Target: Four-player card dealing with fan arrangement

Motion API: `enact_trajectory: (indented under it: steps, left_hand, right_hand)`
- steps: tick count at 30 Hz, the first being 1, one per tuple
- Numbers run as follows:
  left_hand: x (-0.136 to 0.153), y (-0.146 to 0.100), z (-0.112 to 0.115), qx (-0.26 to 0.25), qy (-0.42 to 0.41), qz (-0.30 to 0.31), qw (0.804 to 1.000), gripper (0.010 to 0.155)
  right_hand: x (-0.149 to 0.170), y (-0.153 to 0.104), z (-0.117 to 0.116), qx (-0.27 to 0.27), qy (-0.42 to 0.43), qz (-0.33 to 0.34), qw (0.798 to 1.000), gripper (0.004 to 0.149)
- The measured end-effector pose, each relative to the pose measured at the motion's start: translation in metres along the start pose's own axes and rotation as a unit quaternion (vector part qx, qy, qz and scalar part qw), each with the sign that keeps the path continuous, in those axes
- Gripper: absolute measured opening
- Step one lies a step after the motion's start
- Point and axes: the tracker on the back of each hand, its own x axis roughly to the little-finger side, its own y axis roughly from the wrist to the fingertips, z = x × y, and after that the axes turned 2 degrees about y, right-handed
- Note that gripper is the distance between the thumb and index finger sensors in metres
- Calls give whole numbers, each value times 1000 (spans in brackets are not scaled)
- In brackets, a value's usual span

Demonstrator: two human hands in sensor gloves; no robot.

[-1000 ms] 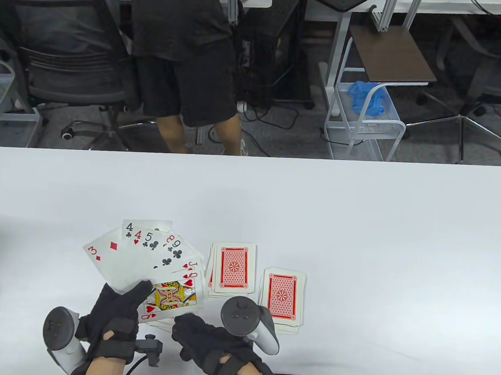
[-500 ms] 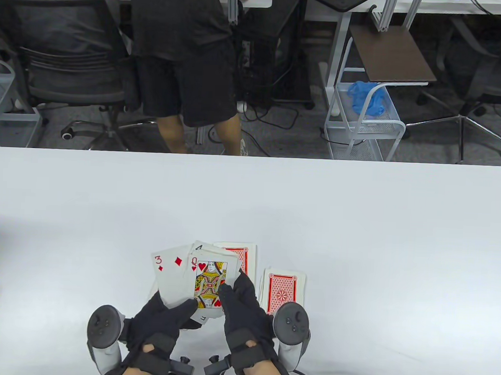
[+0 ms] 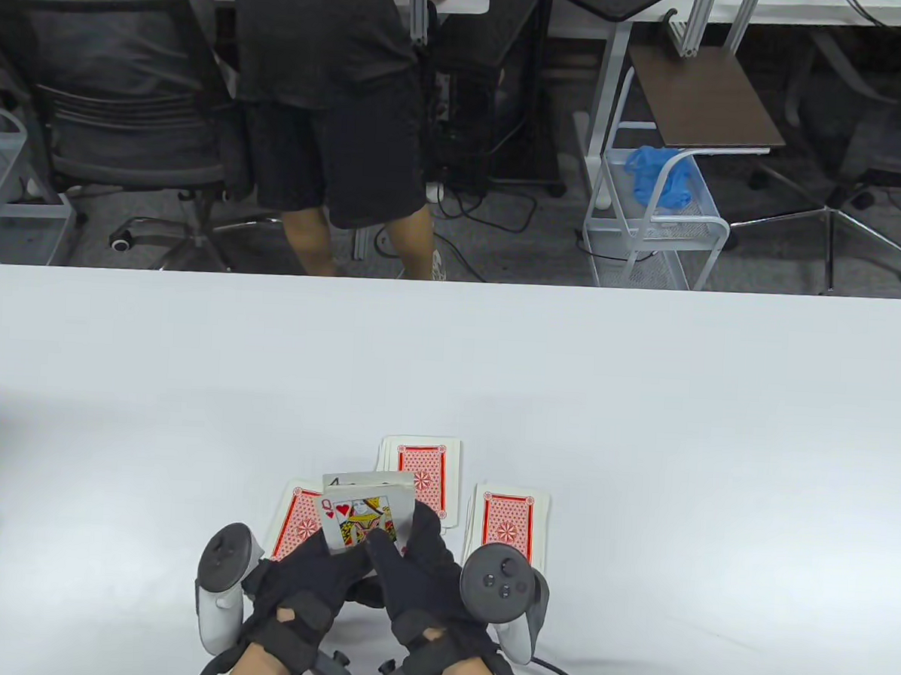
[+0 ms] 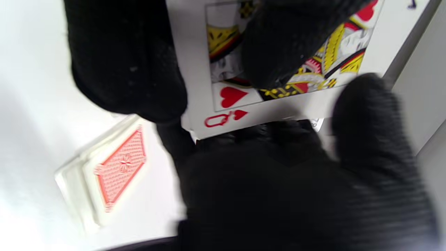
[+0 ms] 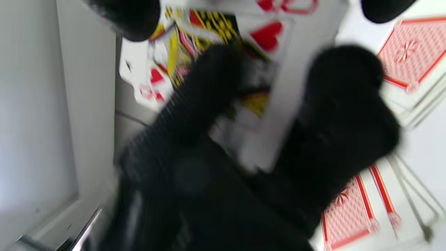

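Note:
Both hands hold one squared-up packet of face-up cards (image 3: 362, 518), the queen of hearts on top, just above the table's near edge. My left hand (image 3: 317, 579) grips it from the lower left, my right hand (image 3: 409, 554) from the lower right with the thumb on the queen. The queen also shows in the left wrist view (image 4: 264, 104) and the right wrist view (image 5: 271, 38). Three face-down red-backed piles lie on the table: one (image 3: 297, 526) left under the packet, one (image 3: 424, 476) behind it, one (image 3: 508, 525) to the right.
The white table (image 3: 449, 367) stretches far ahead and to both sides. Beyond its far edge stand a person in black shorts (image 3: 334, 120), office chairs (image 3: 122, 117) and a white wire cart (image 3: 653, 212).
The wide fan of face-up cards has been closed into one packet. Both hands moved right and together. The face-down pile at the left has come into sight.

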Motion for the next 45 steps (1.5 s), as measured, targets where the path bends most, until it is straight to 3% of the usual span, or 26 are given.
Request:
enact_trajectory:
  steps: [2, 4, 6, 9, 11, 14, 17, 19, 21, 24, 25, 26, 27, 29, 32, 34, 35, 38, 40, 41, 42, 44, 45]
  left_hand:
    - [-1, 0, -2, 20, 64, -15, 998, 42]
    - [-1, 1, 1, 40, 119, -20, 992, 42]
    - [-1, 4, 10, 62, 108, -40, 991, 42]
    - [-1, 4, 15, 86, 124, -33, 988, 43]
    - [2, 3, 16, 47, 67, -37, 996, 44]
    - [3, 4, 19, 48, 44, -42, 997, 42]
    - [0, 5, 22, 40, 137, -49, 989, 43]
    - [2, 6, 21, 69, 100, -37, 992, 47]
    - [4, 4, 15, 45, 50, -32, 997, 46]
    - [-1, 5, 14, 40, 123, -21, 991, 44]
    - [-1, 5, 14, 38, 136, -22, 990, 44]
    - [-1, 5, 16, 37, 116, -30, 992, 43]
    - [0, 4, 17, 32, 104, -35, 993, 43]
    - [4, 5, 16, 41, 70, -32, 996, 43]
    - [8, 3, 15, 59, 2, -38, 998, 45]
    - [3, 4, 15, 51, 47, -34, 997, 44]
    - [2, 5, 15, 56, 108, -25, 992, 45]
    - [-2, 4, 11, 33, 95, -20, 995, 45]
    - [-8, 2, 7, -1, 147, -14, 989, 45]
    - [-11, 2, 7, -11, 192, -9, 981, 44]
    - [-13, 2, 7, -13, 226, -6, 974, 44]
    - [-15, 2, 12, -9, 227, -1, 974, 44]
    - [-16, 2, 15, -1, 217, 1, 976, 44]
  right_hand:
    - [-3, 1, 9, 33, -28, 14, 999, 77]
    - [0, 2, 17, 88, 14, 13, 996, 78]
    - [8, 0, 21, 120, 77, -34, 989, 61]
    - [12, 0, 23, 130, 60, -44, 989, 38]
    - [10, 0, 23, 134, 33, -34, 990, 49]
    - [4, 0, 14, 114, 8, -20, 993, 60]
    - [4, 2, 10, 129, -22, -14, 991, 47]
    - [8, 5, 12, 126, 34, -19, 991, 39]
    - [13, 4, 14, 114, 153, -74, 979, 37]
    - [22, 3, 13, 116, 213, -82, 967, 38]
    - [22, 3, 14, 132, 207, -70, 967, 41]
    - [22, 3, 15, 146, 145, -46, 977, 55]
    - [20, 4, 16, 144, 115, -32, 982, 57]
    - [16, 5, 18, 156, 77, -16, 985, 41]
    - [13, 7, 23, 162, 59, -8, 985, 36]
    - [16, 9, 24, 147, 58, -24, 987, 37]
    - [18, 12, 24, 120, 67, -33, 990, 39]
    - [14, 20, 39, -1, 102, -43, 994, 56]
    - [-1, 18, 52, 42, -46, 59, 996, 57]
    - [-11, 16, 54, 96, -163, 120, 975, 54]
    - [-19, 14, 55, 106, -241, 154, 952, 51]
    - [-31, 11, 45, 31, -348, 181, 919, 49]
    - [-34, 10, 39, 27, -364, 199, 909, 49]
